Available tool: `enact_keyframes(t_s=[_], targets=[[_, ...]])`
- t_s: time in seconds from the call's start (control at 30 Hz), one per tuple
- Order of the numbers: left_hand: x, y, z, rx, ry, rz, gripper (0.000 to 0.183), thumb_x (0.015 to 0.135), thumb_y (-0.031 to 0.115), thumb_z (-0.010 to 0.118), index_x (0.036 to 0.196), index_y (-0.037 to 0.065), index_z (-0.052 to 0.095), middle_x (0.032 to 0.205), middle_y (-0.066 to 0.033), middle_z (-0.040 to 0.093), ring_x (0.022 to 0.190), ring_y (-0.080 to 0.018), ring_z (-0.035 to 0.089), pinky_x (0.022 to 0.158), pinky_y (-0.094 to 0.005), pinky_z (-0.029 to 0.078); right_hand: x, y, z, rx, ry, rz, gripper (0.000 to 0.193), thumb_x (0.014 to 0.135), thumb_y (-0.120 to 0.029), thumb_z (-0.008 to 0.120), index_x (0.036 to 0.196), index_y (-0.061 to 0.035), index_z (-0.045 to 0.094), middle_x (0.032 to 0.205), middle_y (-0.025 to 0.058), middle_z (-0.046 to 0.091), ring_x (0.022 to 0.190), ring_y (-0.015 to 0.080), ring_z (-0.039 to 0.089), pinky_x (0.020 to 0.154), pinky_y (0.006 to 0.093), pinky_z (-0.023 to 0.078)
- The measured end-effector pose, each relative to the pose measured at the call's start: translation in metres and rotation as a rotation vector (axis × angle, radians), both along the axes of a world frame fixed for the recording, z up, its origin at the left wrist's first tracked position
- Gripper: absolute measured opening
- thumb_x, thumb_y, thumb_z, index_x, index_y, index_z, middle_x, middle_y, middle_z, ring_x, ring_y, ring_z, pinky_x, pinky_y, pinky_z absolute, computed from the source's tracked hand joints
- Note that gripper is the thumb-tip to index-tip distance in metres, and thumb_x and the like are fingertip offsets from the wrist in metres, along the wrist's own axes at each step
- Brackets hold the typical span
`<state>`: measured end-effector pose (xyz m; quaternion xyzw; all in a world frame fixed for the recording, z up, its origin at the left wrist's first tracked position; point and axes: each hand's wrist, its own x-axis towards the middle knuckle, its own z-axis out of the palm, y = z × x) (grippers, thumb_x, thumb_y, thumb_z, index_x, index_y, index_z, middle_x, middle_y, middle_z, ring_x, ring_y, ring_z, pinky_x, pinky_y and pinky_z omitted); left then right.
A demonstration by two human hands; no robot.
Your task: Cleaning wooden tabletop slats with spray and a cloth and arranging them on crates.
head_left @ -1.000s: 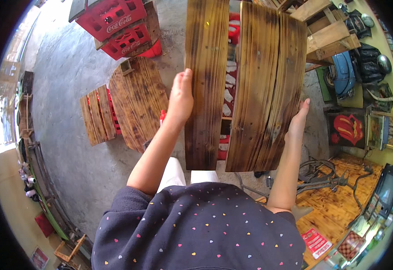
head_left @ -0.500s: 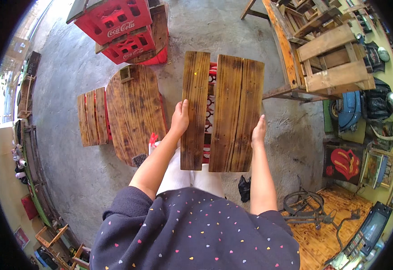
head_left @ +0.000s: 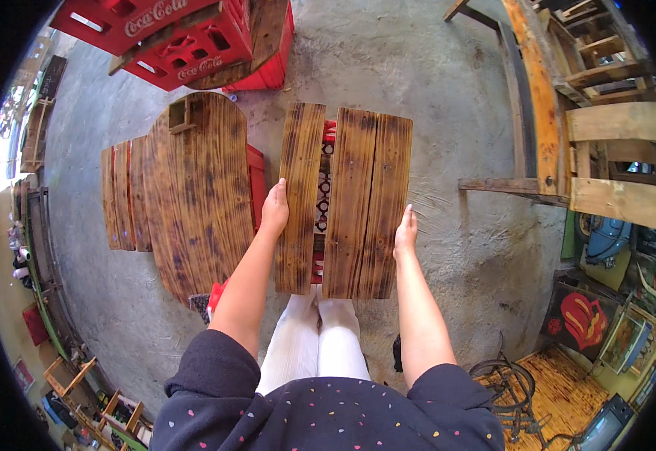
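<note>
Between my hands is a crate stool (head_left: 354,203) with brown, scorched-looking wooden boards across its top. Through the gap between the boards, parts of a red plastic crate show. My left hand (head_left: 274,210) presses against the left edge of the boards. At the right edge, my right hand (head_left: 406,231) holds the other side, fingers pointing forward. The fingers of both hands are partly hidden behind the sides. Whether the stool touches the floor, I cannot tell. Left of it stands a round-ended wooden table (head_left: 200,203) on a red base, with a small wooden box (head_left: 182,118) on top.
Another slatted stool (head_left: 121,195) stands against the table's left side. Stacked red crates (head_left: 193,56) rise at the back left. A wooden frame (head_left: 542,98) with planks occupies the right. A dark sign (head_left: 580,316) and a bicycle-like metal frame (head_left: 512,383) are at the lower right.
The whole view has shifted, with the table and crates now farther left. The stool and both my hands sit slightly lower and more to the left in the picture. My grip looks the same.
</note>
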<state>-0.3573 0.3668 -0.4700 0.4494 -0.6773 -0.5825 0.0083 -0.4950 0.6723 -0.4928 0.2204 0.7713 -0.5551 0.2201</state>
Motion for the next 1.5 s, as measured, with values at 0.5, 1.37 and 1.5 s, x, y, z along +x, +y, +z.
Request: enact_keyframes(t_s=[0.5,1.37,1.5], targets=[[-0.038,0.012,-0.152,-0.013,-0.094,0.012,0.073,0.103,0.057,0.033,0.140,-0.005,0.045,0.140,-0.0260,0.051,0.133,-0.0378,0.047,0.110,-0.0395,0.035,-0.036,-0.006,-0.147,0.056,-0.095,0.036,0.079,0.101,-0.062,0.033,0.148,0.0026,0.036,0.153,0.0170,0.039,0.142,0.0289,0.034,0.117,0.0378,0.025],[0.166,-0.008,0.296,0.332,0.354,0.381,0.025,0.098,0.015,0.052,0.117,0.000,0.057,0.107,-0.0058,0.059,0.100,-0.0140,0.056,0.091,-0.0286,0.044,0.134,-0.105,0.025,0.032,-0.447,0.744,0.036,0.103,-0.037,0.049,0.114,-0.0041,0.059,0.094,0.0031,0.063,0.085,0.0144,0.059,0.078,0.0310,0.049],[0.248,-0.122,0.208,0.025,0.306,0.549,0.029,0.100,0.024,0.053,0.121,0.004,0.055,0.103,-0.0039,0.061,0.095,-0.0119,0.057,0.088,-0.0268,0.045,0.137,-0.162,0.050,-0.042,-0.460,0.743,0.053,0.102,-0.055,0.039,0.128,-0.0120,0.055,0.099,0.0021,0.063,0.085,0.0122,0.057,0.080,0.0308,0.045]])
